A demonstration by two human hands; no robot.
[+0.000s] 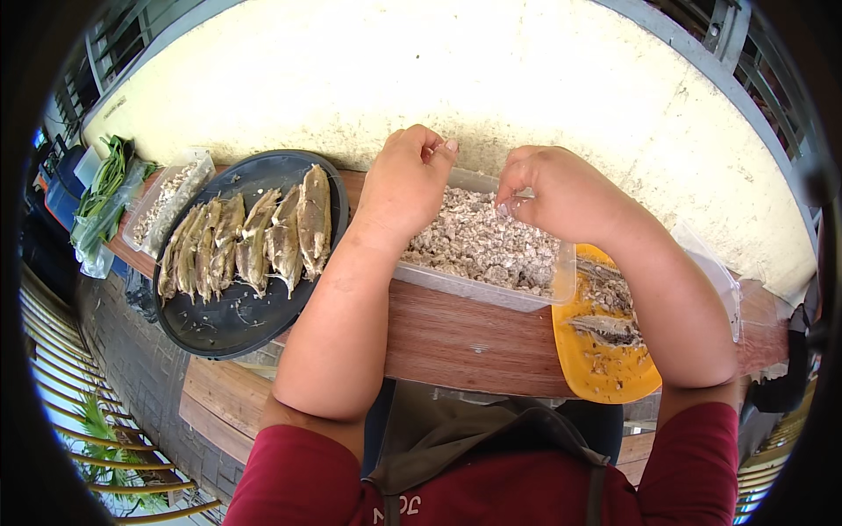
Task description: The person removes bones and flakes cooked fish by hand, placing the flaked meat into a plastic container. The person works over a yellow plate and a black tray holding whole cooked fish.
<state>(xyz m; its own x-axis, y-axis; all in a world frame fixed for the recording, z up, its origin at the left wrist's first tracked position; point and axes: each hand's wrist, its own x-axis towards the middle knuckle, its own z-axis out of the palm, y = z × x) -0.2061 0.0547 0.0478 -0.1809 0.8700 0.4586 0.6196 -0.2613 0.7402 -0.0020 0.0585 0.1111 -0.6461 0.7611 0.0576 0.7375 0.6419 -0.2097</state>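
Note:
A clear plastic container (473, 294) holds a heap of flaked fish meat (483, 240). Above its back left part is my left hand (413, 177), thumb and fingertips pinched together; whether something small is between them cannot be told. My right hand (543, 191) hovers over the container's right back part, fingers bent, with small pale bits at the fingertips. To the left, a round black tray (253, 329) carries several flattened fish skins or bodies (314, 220) in a row. On the right, partly under my right arm, a yellow plastic tray (585, 375) bears fish remains with bones (608, 329).
The narrow wood-grain table (460, 342) runs along a pale wall (421, 79). A smaller clear container (168, 197) with pale pieces stands at the far left, beside green leaves (108, 184) in a plastic bag. A clear lid (710, 269) leans behind my right arm. Wooden bench (220, 401) below.

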